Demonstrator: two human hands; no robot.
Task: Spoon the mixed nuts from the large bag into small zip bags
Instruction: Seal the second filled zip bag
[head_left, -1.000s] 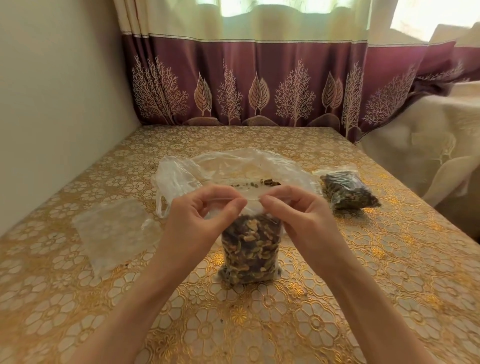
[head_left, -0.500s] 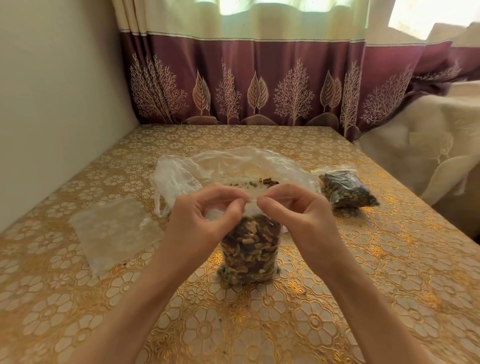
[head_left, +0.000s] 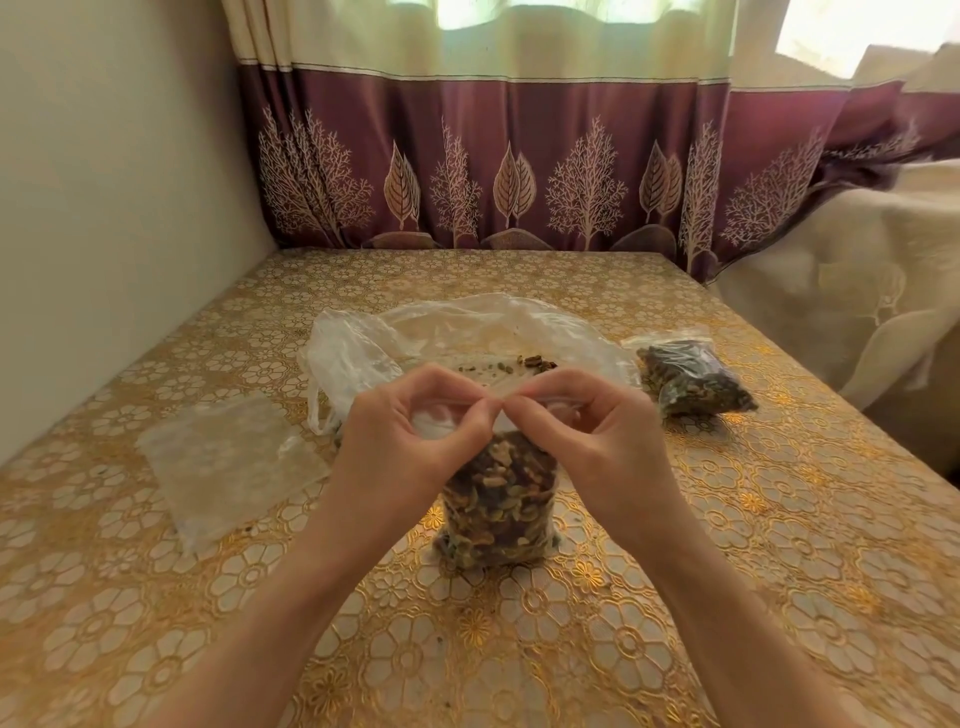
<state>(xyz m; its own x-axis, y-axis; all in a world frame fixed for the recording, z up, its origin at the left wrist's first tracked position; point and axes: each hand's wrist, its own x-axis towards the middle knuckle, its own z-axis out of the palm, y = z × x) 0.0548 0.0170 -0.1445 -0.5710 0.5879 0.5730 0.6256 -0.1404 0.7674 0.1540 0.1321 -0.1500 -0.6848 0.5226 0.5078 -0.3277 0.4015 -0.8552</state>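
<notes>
A small zip bag full of mixed nuts stands upright on the table in front of me. My left hand and my right hand both pinch its top strip, thumbs and forefingers meeting at the middle. Behind them lies the large clear bag, slumped open with a few nuts left inside. A second filled small bag lies on its side to the right. An empty small zip bag lies flat to the left. No spoon is in sight.
The table wears a gold floral cloth. A bare wall runs along the left and a maroon curtain hangs behind. A cream-covered piece of furniture stands past the table's right edge.
My fingertips have slid together along the bag's top strip until they touch at the middle. The bag stays standing in the same spot.
</notes>
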